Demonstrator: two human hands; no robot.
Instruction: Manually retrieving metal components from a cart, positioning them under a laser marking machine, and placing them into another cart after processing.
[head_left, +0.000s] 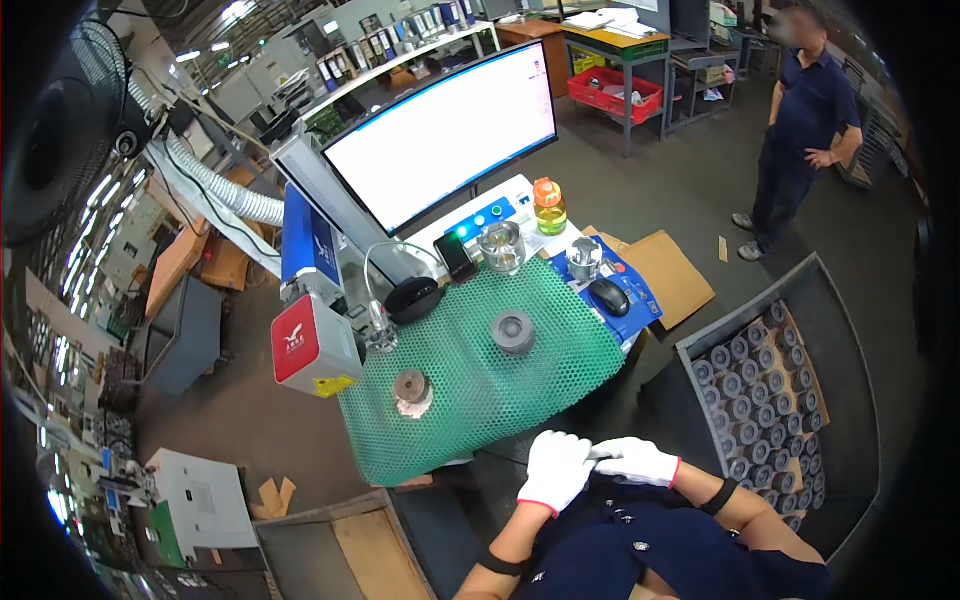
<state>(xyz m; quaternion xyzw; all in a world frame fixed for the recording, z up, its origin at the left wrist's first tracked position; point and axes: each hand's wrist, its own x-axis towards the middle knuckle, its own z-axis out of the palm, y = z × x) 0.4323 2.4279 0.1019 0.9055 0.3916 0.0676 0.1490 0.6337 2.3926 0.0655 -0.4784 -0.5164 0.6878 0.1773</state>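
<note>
Both my hands wear white gloves with red cuffs and meet at the near edge of the table, in front of my body. My left hand (558,466) is closed, knuckles up. My right hand (636,462) comes against its side with fingers bent together; a small greyish bit shows between them, too small to name. Beyond them, a grey ring-shaped metal part (513,333) lies on the green perforated mat (460,410). Farther left, a brownish round metal piece (410,385) sits on a pale patch, below a red and white machine head (312,345).
A monitor (450,130), an orange-capped bottle (549,207), a metal cup (583,260) and a mouse (609,297) stand along the table's far side. At right is a grey bin (850,450) with rows of ring parts. An open bin (330,550) stands lower left. A person (800,130) stands back right.
</note>
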